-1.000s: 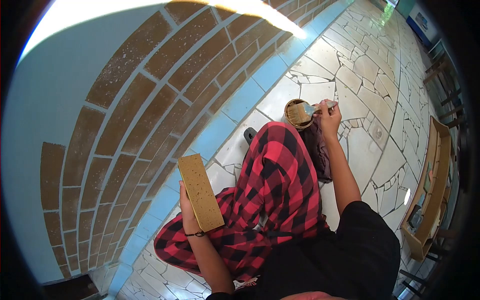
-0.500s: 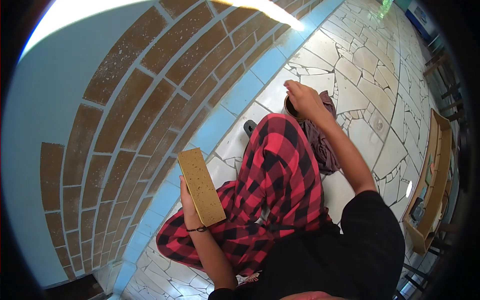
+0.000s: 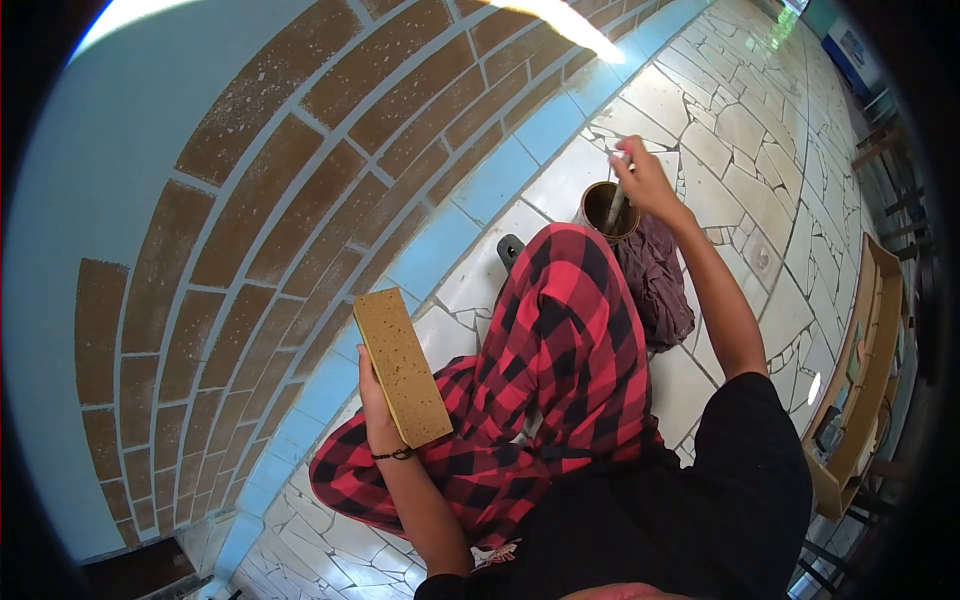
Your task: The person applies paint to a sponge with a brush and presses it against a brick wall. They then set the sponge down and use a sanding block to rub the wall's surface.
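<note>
My left hand [image 3: 376, 405] grips a rectangular sponge [image 3: 403, 368] along its left edge. The sponge's broad face is stained brown and pitted with small dark holes. Over a round can [image 3: 588, 207] on the floor, my right hand [image 3: 648, 182] is closed around the light handle of what looks like a paintbrush [image 3: 617, 208]. Its lower end sits inside the can, where I cannot make it out clearly. Beside the can lies a crumpled dark purple cloth [image 3: 655, 295].
On the left rises a wall with brown painted bricks [image 3: 245, 235] and pale blue lines. Light blue tiles [image 3: 432, 247] edge its base. A dark grey object [image 3: 510, 250] lies by my knee. A wooden tray-like box [image 3: 850, 440] stands at the right on the stone-patterned floor [image 3: 740, 190].
My right hand has lifted up and right off the can's mouth, and the brush handle now shows in it. The sponge has stayed almost still in my left hand.
</note>
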### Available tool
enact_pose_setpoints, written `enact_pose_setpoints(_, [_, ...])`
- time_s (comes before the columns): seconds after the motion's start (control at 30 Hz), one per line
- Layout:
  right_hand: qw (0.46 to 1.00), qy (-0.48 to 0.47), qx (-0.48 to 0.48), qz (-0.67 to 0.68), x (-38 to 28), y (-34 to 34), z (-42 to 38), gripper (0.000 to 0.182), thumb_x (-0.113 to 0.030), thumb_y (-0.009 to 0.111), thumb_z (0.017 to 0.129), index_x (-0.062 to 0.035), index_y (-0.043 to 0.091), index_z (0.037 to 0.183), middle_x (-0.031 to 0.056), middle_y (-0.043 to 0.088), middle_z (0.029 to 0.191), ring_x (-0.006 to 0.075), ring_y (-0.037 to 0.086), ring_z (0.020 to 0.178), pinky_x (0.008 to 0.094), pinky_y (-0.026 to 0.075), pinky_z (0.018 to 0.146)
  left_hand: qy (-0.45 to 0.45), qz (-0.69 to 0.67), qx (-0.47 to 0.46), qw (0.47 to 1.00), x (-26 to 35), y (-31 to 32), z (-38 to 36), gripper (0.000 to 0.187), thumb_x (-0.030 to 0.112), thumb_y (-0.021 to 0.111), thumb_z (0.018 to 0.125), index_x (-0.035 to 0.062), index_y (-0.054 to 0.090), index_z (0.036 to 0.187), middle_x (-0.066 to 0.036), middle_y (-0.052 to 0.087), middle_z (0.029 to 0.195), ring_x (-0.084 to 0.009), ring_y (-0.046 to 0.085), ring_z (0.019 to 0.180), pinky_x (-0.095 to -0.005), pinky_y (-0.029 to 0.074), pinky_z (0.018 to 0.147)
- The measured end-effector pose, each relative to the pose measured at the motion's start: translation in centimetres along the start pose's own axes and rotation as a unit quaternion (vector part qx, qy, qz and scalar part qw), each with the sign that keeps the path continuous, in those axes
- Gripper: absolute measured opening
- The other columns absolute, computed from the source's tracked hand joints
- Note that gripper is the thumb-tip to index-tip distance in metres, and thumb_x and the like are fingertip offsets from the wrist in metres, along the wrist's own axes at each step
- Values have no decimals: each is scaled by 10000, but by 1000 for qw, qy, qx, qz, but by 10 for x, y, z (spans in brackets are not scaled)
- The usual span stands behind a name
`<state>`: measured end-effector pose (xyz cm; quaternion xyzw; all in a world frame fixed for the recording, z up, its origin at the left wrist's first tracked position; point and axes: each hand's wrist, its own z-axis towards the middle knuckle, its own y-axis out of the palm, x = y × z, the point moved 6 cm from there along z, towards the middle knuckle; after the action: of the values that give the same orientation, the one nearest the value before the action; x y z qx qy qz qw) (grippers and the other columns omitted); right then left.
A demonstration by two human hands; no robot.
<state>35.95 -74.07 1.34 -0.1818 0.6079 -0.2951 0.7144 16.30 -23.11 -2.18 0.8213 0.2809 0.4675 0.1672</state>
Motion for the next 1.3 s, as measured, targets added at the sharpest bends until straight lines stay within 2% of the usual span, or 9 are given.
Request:
enact_pose_setpoints(0.07, [984,129,10,124,26,-12,-14,301,-209,595,1058,-9,507,1265,124,660,915,157,628,607,322,530,486,0,7,3,1000,0,-2,2,587,572,427,1104,67,622,1330,-94,725,1085,-217,721,882,-350,605,737])
enact_pose_setpoints(0.17, [922,175,67,338,73,-15,-30,318,-208,588,1065,11,504,1279,132,657,960,160,607,610,320,555,518,1,4,25,1000,-3,-3,6,581,573,420,1104,71,629,1310,-88,727,1052,-213,723,845,-346,606,699])
enact_pose_setpoints(0.33, [832,216,197,472,104,-9,-56,336,-318,669,1057,-33,527,1166,98,651,922,144,629,671,307,555,548,4,-9,50,999,-3,9,6,561,563,409,1109,80,647,1269,-74,730,1001,-200,725,791,-337,609,643])
enact_pose_setpoints(0.63, [697,344,250,577,151,31,-73,289,-352,678,1052,-74,611,1017,55,641,849,146,621,667,246,526,592,1,-19,38,999,-2,12,1,572,565,411,1109,73,643,1287,-84,730,1005,-210,725,789,-350,614,647])
enact_pose_setpoints(0.77, [651,312,233,651,148,35,-48,329,-365,657,1061,-44,599,1012,72,632,845,153,624,680,235,548,573,3,-26,-8,1000,-9,-13,14,553,521,413,1100,56,629,1310,-124,732,1063,-242,731,843,-373,616,701])
enact_pose_setpoints(0.97, [560,247,56,789,21,43,10,297,-260,742,1008,-22,563,1005,81,607,864,146,628,740,185,579,575,13,-65,-4,998,-35,-69,53,603,445,363,1033,-18,616,1325,-259,731,1064,-356,740,788,-459,633,682])
enact_pose_setpoints(1.13, [600,132,-83,785,-129,72,34,191,-196,705,1030,-25,618,1027,69,632,922,115,605,788,132,527,578,2,-64,-73,995,-35,-61,49,610,408,385,1046,-47,585,1400,-242,720,1199,-340,731,990,-435,603,869])
enact_pose_setpoints(1.23, [597,98,-142,784,-217,86,30,120,-158,727,1015,-53,670,1003,39,669,898,108,651,799,175,551,557,68,-17,-12,997,-7,-26,17,547,318,441,1066,-20,541,1484,-111,635,1422,-234,604,1279,-347,456,1097])
enact_pose_setpoints(1.3, [666,62,-130,732,-258,94,25,126,-161,720,1022,-48,671,1048,44,676,895,97,649,757,202,526,527,94,-35,-22,995,0,-24,13,564,297,428,1074,-6,470,1548,-107,602,1466,-222,581,1317,-343,431,1126])
